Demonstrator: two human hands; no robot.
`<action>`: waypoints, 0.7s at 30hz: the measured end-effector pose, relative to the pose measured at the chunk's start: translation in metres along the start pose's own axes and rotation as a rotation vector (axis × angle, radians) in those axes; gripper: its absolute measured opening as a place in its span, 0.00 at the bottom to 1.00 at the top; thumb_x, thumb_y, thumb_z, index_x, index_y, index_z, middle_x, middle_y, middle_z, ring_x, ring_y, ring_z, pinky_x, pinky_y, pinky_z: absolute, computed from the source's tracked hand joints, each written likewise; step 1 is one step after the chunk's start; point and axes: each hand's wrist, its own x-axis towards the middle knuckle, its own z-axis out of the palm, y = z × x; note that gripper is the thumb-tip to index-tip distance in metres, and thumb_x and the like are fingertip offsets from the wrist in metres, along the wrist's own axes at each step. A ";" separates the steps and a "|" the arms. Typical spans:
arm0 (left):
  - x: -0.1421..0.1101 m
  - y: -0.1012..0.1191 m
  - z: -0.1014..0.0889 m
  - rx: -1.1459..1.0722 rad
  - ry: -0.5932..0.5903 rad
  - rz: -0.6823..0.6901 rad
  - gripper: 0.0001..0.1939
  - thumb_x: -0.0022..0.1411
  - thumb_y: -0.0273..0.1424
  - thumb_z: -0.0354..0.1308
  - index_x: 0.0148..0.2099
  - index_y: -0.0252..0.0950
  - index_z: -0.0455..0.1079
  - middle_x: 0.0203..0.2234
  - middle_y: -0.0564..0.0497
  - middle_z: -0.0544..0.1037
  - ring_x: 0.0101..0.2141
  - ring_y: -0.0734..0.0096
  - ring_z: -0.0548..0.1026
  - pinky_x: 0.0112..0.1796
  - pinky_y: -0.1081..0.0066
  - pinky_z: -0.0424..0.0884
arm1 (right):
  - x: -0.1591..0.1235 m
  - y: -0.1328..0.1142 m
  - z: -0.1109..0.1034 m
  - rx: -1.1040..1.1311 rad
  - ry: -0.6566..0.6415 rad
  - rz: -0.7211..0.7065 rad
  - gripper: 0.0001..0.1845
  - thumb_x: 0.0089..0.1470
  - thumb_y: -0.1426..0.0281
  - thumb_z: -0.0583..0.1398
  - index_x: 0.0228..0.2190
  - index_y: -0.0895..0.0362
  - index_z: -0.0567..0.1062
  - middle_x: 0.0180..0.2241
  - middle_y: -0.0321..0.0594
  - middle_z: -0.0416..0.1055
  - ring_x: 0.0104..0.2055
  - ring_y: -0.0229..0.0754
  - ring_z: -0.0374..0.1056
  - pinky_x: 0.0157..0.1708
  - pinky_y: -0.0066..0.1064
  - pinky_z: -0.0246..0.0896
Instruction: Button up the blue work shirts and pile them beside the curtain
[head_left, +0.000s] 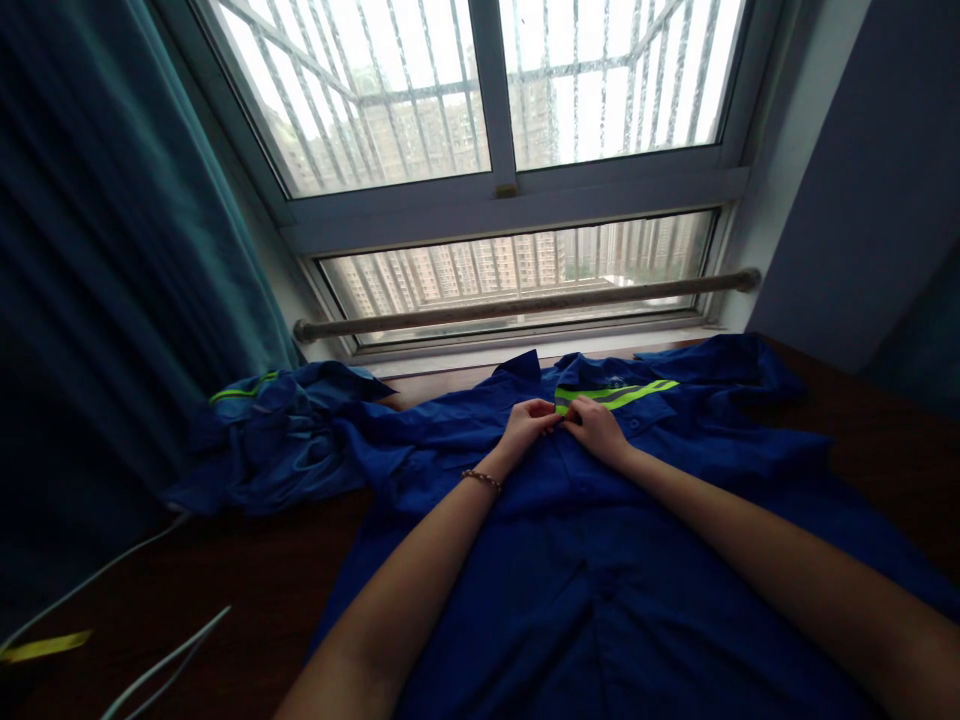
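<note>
Two bare hands are working on a blue work uniform [525, 580] spread out on a dark wooden surface [277, 580], collar end toward the window [607, 80]. Left hand [526, 425] and right hand [598, 430] meet at the front opening, fingertips pinching the fabric right by the end of the yellow-green reflective strip [630, 396] on the chest. Looks like a light fingertip grip on both sides, nothing clenched; whether there's a button or just the cloth edge between them is too small to tell.

Handling-wise, my guess is a soft but fairly sturdy cotton-type cloth: light enough at the edges, a bit of drag if the whole thing gets pulled, not slippery, and hard to damage. It'd probably crease easily, and the reflective strip should be a little stiffer than the rest. Best hold is likely the two front edges, thumb and forefinger each side, close to the fastening.

Off to the left sits a crumpled blue garment [281, 445] with a similar stripe, and nearer the person, a white cable [169, 662].
</note>
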 end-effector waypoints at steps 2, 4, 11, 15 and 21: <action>-0.002 0.002 0.001 0.004 -0.012 0.022 0.16 0.39 0.36 0.65 0.30 0.31 0.69 0.20 0.53 0.71 0.18 0.80 0.64 0.20 0.77 0.59 | -0.001 0.000 0.000 -0.006 0.014 0.022 0.06 0.49 0.70 0.56 0.23 0.58 0.66 0.27 0.37 0.64 0.30 0.37 0.61 0.31 0.27 0.54; -0.004 0.004 0.001 0.010 -0.015 0.041 0.17 0.42 0.38 0.64 0.31 0.30 0.70 0.19 0.54 0.71 0.16 0.81 0.63 0.18 0.77 0.57 | -0.002 -0.001 -0.001 0.002 0.054 0.033 0.05 0.50 0.69 0.55 0.25 0.58 0.66 0.28 0.38 0.65 0.31 0.38 0.62 0.31 0.26 0.54; -0.005 0.023 0.008 0.041 -0.019 -0.006 0.18 0.48 0.36 0.60 0.40 0.32 0.64 0.29 0.49 0.74 0.14 0.80 0.65 0.17 0.76 0.60 | -0.003 -0.001 -0.008 -0.083 0.093 0.070 0.07 0.53 0.70 0.49 0.31 0.57 0.66 0.31 0.41 0.68 0.32 0.40 0.63 0.29 0.27 0.50; -0.013 0.042 0.019 0.315 -0.029 -0.135 0.16 0.47 0.37 0.61 0.33 0.31 0.64 0.18 0.54 0.69 0.12 0.79 0.62 0.15 0.76 0.55 | 0.008 0.012 -0.018 -0.039 0.213 0.184 0.09 0.53 0.68 0.48 0.28 0.57 0.66 0.27 0.41 0.68 0.29 0.41 0.63 0.28 0.28 0.50; -0.028 0.066 0.029 0.666 -0.232 0.078 0.13 0.43 0.33 0.62 0.17 0.33 0.63 0.13 0.56 0.64 0.17 0.77 0.62 0.20 0.75 0.53 | 0.025 0.026 -0.054 0.096 0.479 0.264 0.10 0.52 0.68 0.49 0.29 0.59 0.68 0.26 0.42 0.69 0.27 0.41 0.63 0.30 0.30 0.53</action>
